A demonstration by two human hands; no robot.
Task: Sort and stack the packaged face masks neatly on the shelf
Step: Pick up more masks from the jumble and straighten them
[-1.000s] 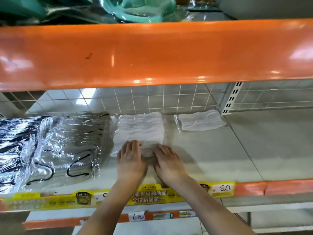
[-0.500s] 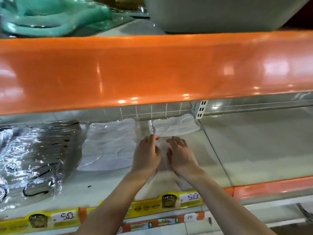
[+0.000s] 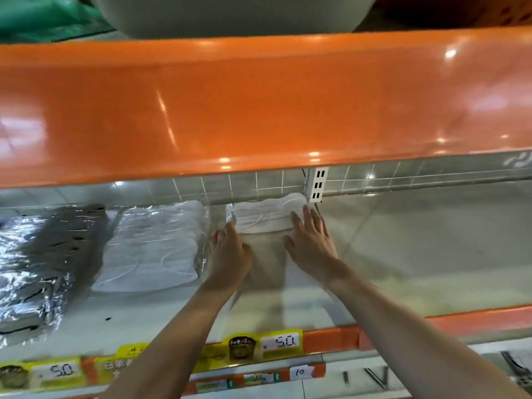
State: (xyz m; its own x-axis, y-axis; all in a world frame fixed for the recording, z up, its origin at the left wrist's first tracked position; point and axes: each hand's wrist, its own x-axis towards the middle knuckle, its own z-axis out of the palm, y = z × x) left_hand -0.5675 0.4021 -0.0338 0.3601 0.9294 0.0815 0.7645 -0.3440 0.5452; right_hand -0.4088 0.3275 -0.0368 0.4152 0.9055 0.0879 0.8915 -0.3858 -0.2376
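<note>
The grey shelf (image 3: 417, 254) holds three lots of packaged face masks in clear wrap. At the far left lies a pile of black masks (image 3: 43, 254), its film shiny and crumpled. Just beside it, to the right, sits a stack of white masks (image 3: 155, 243). Further right, at the back of the shelf against the wire grid (image 3: 230, 182) and next to the white slotted upright (image 3: 318, 184), lies a smaller white mask pack (image 3: 264, 216).

Both arms reach in over the orange front rail with its yellow price tags (image 3: 280, 341). The left hand (image 3: 230, 254) lies palm down, fingers fairly straight, its fingertips at the pack's near left corner. The right hand (image 3: 312, 240) is spread flat, fingers straight, touching the pack's right end. The hands are apart, one on each side of the pack, gripping nothing.
</note>
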